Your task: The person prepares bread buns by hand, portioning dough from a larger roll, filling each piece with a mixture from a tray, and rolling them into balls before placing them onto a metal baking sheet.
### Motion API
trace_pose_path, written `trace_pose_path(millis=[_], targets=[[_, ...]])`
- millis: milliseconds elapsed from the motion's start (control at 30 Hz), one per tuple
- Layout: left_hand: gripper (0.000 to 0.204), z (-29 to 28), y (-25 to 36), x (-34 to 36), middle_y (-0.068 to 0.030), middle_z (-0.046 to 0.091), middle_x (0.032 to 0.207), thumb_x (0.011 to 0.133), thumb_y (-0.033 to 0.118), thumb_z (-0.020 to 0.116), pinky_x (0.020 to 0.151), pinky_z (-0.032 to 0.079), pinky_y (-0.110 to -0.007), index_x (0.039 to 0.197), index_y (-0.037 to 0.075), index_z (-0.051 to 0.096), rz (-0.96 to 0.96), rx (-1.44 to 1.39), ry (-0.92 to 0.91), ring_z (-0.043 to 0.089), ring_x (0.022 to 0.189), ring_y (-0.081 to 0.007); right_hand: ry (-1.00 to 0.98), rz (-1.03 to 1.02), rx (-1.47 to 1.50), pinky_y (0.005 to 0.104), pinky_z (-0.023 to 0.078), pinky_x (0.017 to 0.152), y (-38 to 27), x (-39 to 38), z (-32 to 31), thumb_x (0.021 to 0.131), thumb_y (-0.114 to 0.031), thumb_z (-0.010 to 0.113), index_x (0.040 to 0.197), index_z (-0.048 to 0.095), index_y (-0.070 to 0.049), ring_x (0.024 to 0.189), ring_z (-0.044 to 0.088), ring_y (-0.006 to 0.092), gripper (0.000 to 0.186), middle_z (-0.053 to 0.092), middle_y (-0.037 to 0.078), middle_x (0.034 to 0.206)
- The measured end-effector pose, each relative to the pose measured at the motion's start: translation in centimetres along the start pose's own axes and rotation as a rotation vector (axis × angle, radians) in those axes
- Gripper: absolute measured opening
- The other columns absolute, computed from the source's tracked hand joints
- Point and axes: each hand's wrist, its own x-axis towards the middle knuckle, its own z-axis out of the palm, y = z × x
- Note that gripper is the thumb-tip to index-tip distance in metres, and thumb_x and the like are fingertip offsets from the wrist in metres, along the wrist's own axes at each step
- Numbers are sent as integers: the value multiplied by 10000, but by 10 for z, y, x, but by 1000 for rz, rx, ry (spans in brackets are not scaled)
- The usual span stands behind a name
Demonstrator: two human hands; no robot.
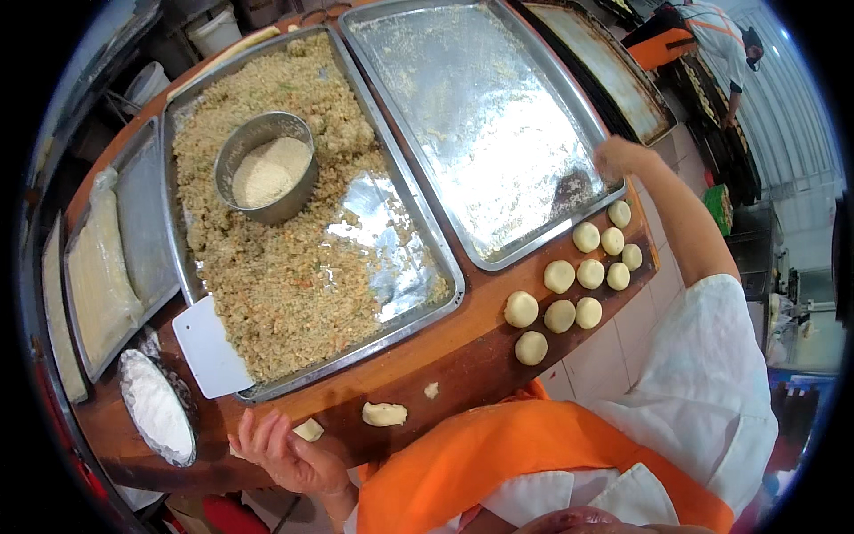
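Observation:
My left hand (292,454) is at the near edge of the wooden table, palm turned up and fingers loosely curled and apart. A cut piece of pale dough (309,430) lies right beside its fingers. Farther right are a longer dough piece (384,414) and a small scrap (431,390). My right arm reaches out to the right side of a large metal tray (487,254) dusted with crumbs; my right hand (620,160) is at that rim, its fingertips unclear. Several round, flattened dough balls (559,277) sit on the table below that tray.
A second tray (418,307) holds crumbly filling (276,294), a metal bowl of pale crumbs (294,200) and a white scraper (212,349). Left are a bowl of white flour (158,409) and plastic-covered dough (105,258). Another person (712,36) works at far right.

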Motion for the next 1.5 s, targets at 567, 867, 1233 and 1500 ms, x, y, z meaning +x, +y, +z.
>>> trace_pose_path(millis=[567,867,1233,1500], targets=[[172,15,-8,-4,-68,648,990,883,-17,501,1181,192,-602,927,68,644,-77,67,53,581,1172,-342,459,-126,-475,420,560,765,2,175,-93,773,-94,677,879,760,-43,830,716,330,144,738,167,883],[188,29,-14,8,-110,622,1067,887,32,485,1151,240,-576,1008,4,625,-39,19,-124,540,1225,-353,1023,-433,-89,388,544,582,-122,222,-176,967,-146,549,917,677,-26,609,671,260,182,696,145,771],[183,24,-8,3,-69,646,1042,878,8,486,1190,202,-563,946,69,644,-149,-22,-69,548,1235,-338,447,-397,-80,493,522,802,-211,150,-154,1012,-363,511,1025,696,-4,907,678,381,403,717,208,1009],[182,5,8,-6,-60,647,1059,895,5,499,1188,203,-559,972,77,647,-110,-61,-19,550,1227,-340,1039,-140,202,528,520,866,-171,88,-110,1016,-250,466,1090,689,-35,1001,659,424,319,711,205,1039]])
